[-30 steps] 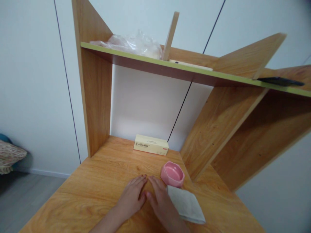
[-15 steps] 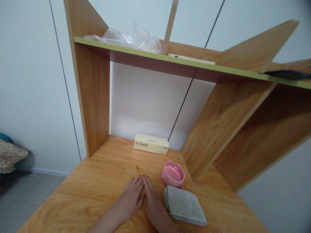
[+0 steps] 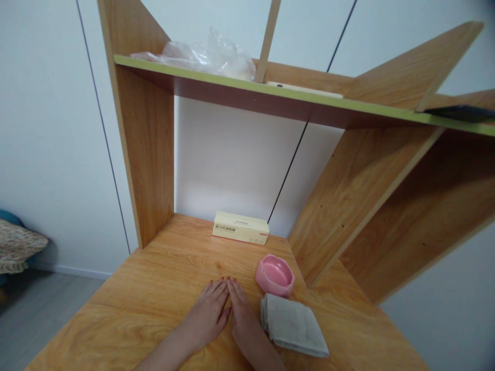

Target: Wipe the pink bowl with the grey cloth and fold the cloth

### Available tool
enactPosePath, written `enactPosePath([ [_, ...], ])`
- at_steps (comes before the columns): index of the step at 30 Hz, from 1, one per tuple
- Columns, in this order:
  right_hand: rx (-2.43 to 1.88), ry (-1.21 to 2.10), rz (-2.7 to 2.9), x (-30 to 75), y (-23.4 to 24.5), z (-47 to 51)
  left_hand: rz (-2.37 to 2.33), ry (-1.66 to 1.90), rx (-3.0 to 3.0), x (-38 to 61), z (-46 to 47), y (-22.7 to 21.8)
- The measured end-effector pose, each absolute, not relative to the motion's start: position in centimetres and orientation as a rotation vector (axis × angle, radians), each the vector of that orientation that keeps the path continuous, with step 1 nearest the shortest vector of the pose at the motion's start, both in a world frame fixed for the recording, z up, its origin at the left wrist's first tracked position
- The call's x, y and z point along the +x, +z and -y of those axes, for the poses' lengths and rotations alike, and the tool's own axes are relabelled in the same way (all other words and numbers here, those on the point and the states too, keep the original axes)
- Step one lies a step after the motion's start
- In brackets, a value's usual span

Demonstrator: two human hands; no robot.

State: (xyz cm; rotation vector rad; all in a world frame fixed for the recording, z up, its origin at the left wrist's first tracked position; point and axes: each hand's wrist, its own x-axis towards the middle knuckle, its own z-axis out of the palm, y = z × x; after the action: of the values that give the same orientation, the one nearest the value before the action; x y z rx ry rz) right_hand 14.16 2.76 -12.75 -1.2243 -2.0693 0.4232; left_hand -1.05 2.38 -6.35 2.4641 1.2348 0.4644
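My left hand (image 3: 211, 312) lies flat on the wooden desk (image 3: 154, 293), fingers stretched forward and holding nothing. Beside it, my right hand (image 3: 243, 319) also rests on the desk with straight fingers, the fingertips of both hands meeting. Just right of my right hand is a folded grey cloth (image 3: 296, 324). Behind the cloth, close to its far edge, stands a pink angular bowl (image 3: 275, 276), its inside showing no contents. A cream-coloured long box (image 3: 240, 228) with printed lettering sits at the back of the desk, near the wall.
Above the desk runs a shelf (image 3: 294, 95) with a crumpled clear plastic bag (image 3: 209, 56) and a flat pale item (image 3: 305, 89). Wooden side panels (image 3: 147, 154) rise from the desk. At the far left, patterned fabric (image 3: 19, 242) shows above a grey floor (image 3: 58, 293).
The view has shifted very slightly. Both hands, the bowl, the cloth and the box keep their places on the desk.
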Motion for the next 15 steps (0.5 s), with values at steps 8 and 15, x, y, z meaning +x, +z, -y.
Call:
enactPosePath([
  [8, -1.233, 0.425, 2.061, 14.00, -12.43, -2.58, -1.260, 0.391, 2.465, -1.02, -2.40, -6.06],
  [15, -1.249, 0.427, 2.054, 13.90, -12.13, -2.38, -1.253, 0.406, 2.459, -1.02, -2.35, -5.90],
])
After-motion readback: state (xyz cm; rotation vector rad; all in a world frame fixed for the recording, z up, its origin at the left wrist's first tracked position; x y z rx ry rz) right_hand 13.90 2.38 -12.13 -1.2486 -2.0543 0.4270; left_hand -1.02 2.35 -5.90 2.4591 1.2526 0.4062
